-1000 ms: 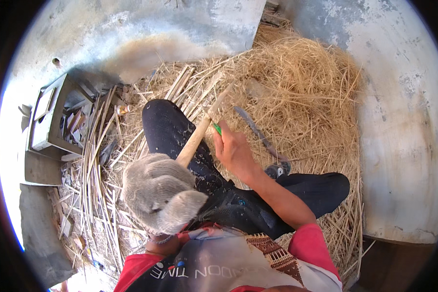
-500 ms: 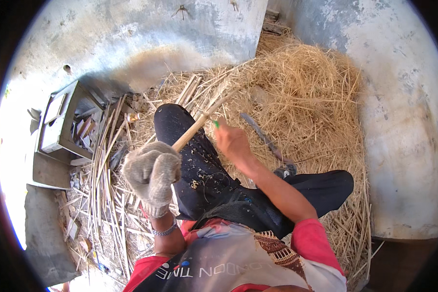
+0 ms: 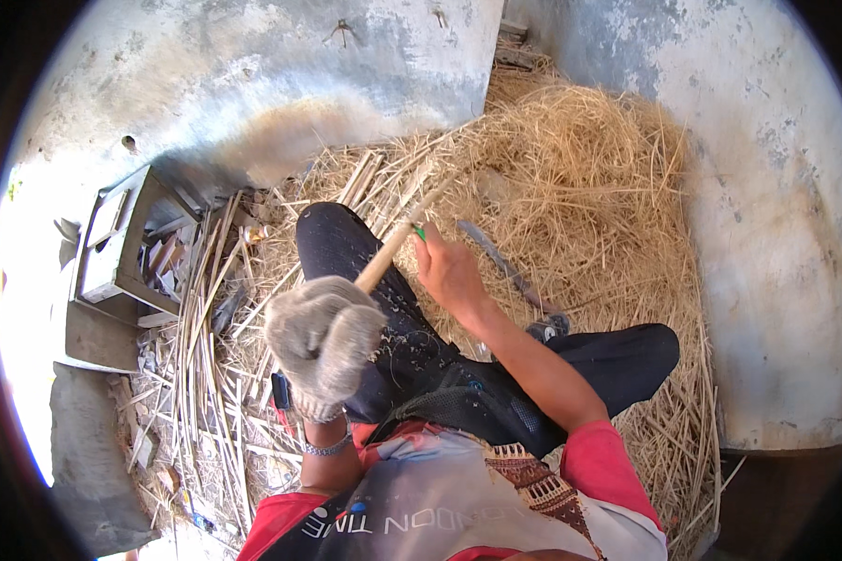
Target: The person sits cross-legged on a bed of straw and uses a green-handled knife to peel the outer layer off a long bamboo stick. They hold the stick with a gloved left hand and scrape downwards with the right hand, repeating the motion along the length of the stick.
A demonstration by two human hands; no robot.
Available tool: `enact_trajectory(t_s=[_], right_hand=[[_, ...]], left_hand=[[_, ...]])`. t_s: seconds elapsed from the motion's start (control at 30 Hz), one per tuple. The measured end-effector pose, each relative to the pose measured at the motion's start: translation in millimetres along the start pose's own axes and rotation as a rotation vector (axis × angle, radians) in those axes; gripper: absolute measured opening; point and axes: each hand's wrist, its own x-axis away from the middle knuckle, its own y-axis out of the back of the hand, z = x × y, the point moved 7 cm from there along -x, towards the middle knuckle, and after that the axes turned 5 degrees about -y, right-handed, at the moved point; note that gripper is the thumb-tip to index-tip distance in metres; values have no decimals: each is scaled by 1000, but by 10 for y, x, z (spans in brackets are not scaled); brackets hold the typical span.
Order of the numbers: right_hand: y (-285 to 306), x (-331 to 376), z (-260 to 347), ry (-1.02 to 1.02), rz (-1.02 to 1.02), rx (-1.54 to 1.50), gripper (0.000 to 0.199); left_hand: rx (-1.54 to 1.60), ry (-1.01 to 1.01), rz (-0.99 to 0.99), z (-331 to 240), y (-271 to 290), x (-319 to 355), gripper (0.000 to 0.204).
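Note:
My left hand (image 3: 323, 341), in a grey knit glove, grips the near end of a pale bamboo stick (image 3: 395, 245) that slants up and away over my black-trousered knee (image 3: 332, 238). My bare right hand (image 3: 447, 271) is closed around a small tool with a green handle (image 3: 420, 233), held against the stick's right side. Fine pale shavings speckle my trouser leg below the stick.
A long dark blade (image 3: 500, 266) lies in the straw right of my right hand. Split bamboo strips (image 3: 206, 318) lie on the left beside a grey crate (image 3: 122, 248) of scraps. A straw heap (image 3: 580, 178) fills the corner between concrete walls.
My gloved left hand has moved up and away from the camera along the stick. The view has shifted, so both hands and the stick sit slightly lower and nearer centre.

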Motion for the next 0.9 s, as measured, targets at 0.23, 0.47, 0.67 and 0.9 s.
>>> enact_trajectory(t_s=[0.23,0.47,0.67,0.9], right_hand=[[-240,23,-419,-135,140,-30,21],[-214,26,-225,-108,222,-117,22],[-424,-175,-842,-109,79,35,23],[-735,-138,-1910,-492,291,254,29]], left_hand=[[9,8,-85,44,6,65,27],[-33,51,-102,52,25,137,29],[-17,9,-203,120,81,64,33],[-1,-54,-60,-29,-171,6,32]])
